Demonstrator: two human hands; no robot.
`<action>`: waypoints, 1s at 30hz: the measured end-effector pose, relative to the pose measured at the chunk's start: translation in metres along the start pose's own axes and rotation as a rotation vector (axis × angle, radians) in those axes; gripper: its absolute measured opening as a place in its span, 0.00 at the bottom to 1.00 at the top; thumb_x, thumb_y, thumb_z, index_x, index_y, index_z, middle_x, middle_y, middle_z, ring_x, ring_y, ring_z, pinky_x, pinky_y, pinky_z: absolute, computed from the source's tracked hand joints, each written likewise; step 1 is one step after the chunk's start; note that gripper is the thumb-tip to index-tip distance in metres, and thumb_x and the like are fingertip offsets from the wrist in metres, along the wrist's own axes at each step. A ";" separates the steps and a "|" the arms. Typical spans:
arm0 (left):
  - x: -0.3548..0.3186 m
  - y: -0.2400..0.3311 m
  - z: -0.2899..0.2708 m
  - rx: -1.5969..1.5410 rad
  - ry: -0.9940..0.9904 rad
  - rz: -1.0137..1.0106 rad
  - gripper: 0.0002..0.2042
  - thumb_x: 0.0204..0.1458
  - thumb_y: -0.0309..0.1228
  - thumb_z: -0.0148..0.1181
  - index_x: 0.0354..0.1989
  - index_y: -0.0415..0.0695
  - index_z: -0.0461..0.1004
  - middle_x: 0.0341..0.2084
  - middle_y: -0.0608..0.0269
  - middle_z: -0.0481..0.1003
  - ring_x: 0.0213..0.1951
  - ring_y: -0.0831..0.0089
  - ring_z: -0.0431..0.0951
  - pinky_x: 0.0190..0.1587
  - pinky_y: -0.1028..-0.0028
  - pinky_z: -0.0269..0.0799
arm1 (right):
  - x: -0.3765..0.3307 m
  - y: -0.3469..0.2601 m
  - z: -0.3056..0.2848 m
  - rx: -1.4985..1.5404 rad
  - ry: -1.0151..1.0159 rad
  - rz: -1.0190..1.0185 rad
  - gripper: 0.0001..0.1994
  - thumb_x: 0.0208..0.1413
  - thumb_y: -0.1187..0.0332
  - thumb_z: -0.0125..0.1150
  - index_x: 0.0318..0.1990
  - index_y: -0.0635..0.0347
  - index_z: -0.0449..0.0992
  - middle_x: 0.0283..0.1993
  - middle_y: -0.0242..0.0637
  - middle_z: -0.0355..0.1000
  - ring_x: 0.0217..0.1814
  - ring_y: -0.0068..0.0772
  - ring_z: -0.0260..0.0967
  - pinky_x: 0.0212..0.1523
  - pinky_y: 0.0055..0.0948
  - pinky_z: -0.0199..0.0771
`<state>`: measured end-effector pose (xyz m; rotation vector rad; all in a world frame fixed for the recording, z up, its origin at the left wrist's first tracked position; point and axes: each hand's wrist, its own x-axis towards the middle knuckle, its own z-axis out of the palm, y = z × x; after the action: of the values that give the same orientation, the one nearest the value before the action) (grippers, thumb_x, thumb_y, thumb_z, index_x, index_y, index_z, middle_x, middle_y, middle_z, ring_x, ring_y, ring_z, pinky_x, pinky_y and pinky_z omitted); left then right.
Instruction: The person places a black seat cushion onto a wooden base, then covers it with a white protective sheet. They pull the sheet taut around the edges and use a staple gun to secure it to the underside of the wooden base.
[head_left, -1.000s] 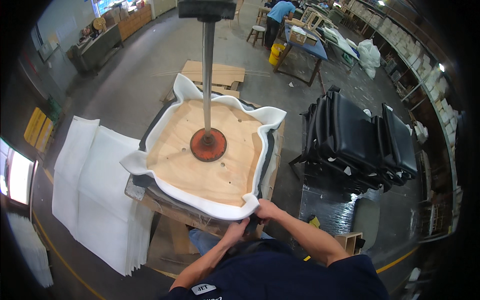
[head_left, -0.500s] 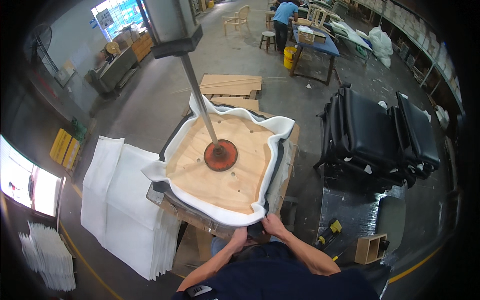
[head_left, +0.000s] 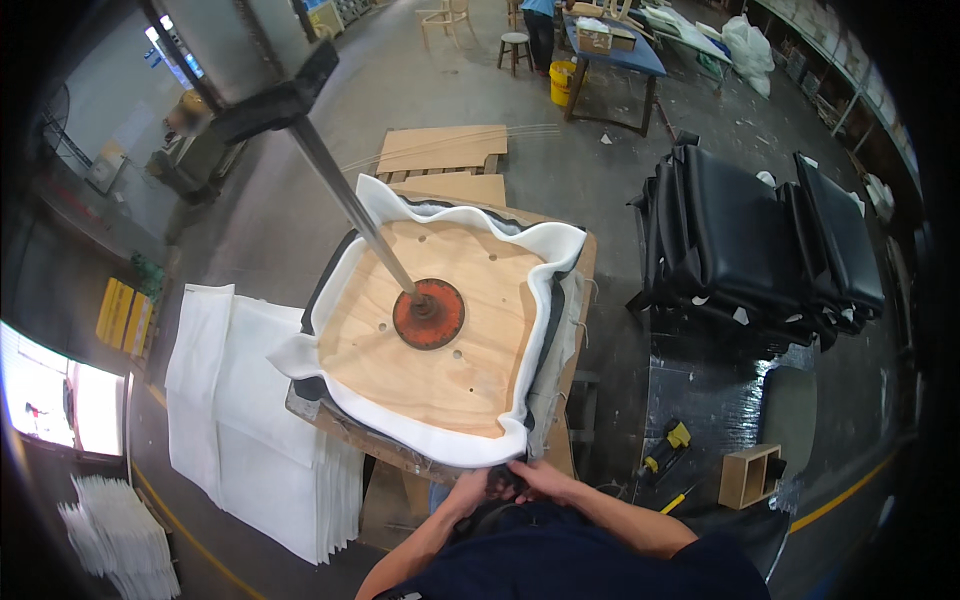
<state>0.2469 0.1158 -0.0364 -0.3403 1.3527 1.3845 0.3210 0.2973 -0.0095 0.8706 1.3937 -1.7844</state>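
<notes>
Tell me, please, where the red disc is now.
In the head view, slightly left of centre, the red disc sits on the wooden board beneath the metal rod.

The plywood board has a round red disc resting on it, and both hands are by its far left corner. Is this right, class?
The corner is wrong: the head view shows the left hand and right hand by the near right corner of the plywood board. The round red disc does rest on it.

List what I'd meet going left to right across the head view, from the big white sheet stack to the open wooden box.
Large stack of white sheets, flat round orange-red disc, bare left hand, bare right hand, yellow-and-black tool, open pale wooden box.
</notes>
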 end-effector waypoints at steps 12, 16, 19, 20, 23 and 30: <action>-0.026 0.031 0.008 0.205 0.036 0.168 0.17 0.69 0.44 0.49 0.33 0.45 0.71 0.18 0.74 0.63 0.21 0.82 0.60 0.25 0.74 0.54 | 0.005 -0.005 0.013 0.541 -0.117 0.118 0.15 0.61 0.56 0.68 0.36 0.58 0.75 0.27 0.30 0.72 0.25 0.22 0.69 0.22 0.24 0.64; -0.032 0.034 0.010 0.291 0.082 0.233 0.17 0.67 0.44 0.50 0.30 0.45 0.71 0.16 0.75 0.62 0.20 0.82 0.59 0.24 0.74 0.53 | -0.002 -0.006 0.023 0.704 -0.066 -0.092 0.10 0.63 0.66 0.62 0.31 0.55 0.69 0.23 0.27 0.65 0.21 0.21 0.60 0.23 0.25 0.58; -0.028 0.009 0.006 0.276 0.170 0.234 0.21 0.65 0.46 0.51 0.25 0.44 0.71 0.17 0.73 0.64 0.20 0.81 0.61 0.23 0.72 0.54 | -0.016 -0.007 0.030 0.608 0.004 -0.203 0.09 0.62 0.71 0.59 0.30 0.54 0.67 0.21 0.25 0.60 0.20 0.20 0.53 0.23 0.25 0.55; -0.031 0.014 0.009 0.293 0.174 0.224 0.20 0.65 0.46 0.51 0.24 0.46 0.70 0.16 0.74 0.63 0.19 0.81 0.60 0.23 0.73 0.53 | -0.013 -0.007 0.025 0.604 -0.024 -0.229 0.09 0.63 0.71 0.59 0.30 0.54 0.67 0.21 0.25 0.61 0.20 0.20 0.54 0.23 0.25 0.55; -0.029 0.017 0.014 0.229 0.120 0.180 0.18 0.68 0.43 0.49 0.27 0.47 0.69 0.17 0.74 0.62 0.20 0.82 0.60 0.24 0.76 0.53 | -0.017 0.000 0.020 0.580 -0.052 -0.244 0.10 0.65 0.69 0.59 0.31 0.55 0.67 0.22 0.25 0.62 0.22 0.20 0.59 0.23 0.25 0.58; -0.015 0.008 0.003 0.229 -0.044 0.155 0.20 0.72 0.45 0.42 0.31 0.45 0.71 0.18 0.72 0.66 0.20 0.81 0.60 0.24 0.75 0.55 | -0.025 -0.010 0.011 0.326 -0.157 0.033 0.16 0.69 0.56 0.56 0.44 0.62 0.78 0.35 0.36 0.78 0.30 0.22 0.69 0.27 0.28 0.69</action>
<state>0.2471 0.1135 -0.0195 -0.0530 1.5085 1.3374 0.3246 0.2918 0.0187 0.8903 0.9998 -2.0411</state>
